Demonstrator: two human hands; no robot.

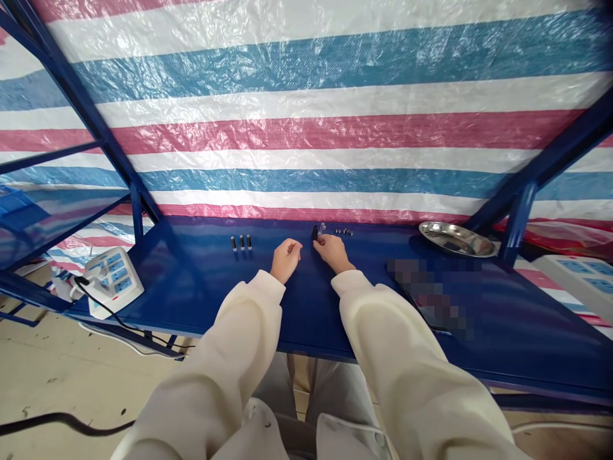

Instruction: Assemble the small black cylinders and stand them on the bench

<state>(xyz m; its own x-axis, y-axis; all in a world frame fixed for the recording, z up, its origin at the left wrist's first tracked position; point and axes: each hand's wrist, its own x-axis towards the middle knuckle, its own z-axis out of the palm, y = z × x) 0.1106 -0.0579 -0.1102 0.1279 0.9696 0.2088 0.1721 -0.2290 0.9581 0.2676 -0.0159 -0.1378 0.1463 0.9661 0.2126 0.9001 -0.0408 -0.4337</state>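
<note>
My left hand (286, 259) hovers over the blue table with its fingers curled and pressed together. Whatever may be between them is too small to make out. To its right, my right hand (334, 252) has thumb and finger closed at the near end of small black pieces (315, 232); the fingertips hide whether one is gripped. Just behind these fingers are small clear pieces (322, 226). Several tiny silvery metal parts (343, 232) lie beyond the right knuckles. Left of my hands, three short black cylinders (241, 243) with pale ends stand in a row.
On the blue table (191, 281), a shiny metal dish (457, 240) sits at the back right. A dark flat object (428, 294), partly blurred out, lies nearer. White power strips (115, 281) flank the table, one with a black cable. Striped sheeting (306, 134) hangs behind.
</note>
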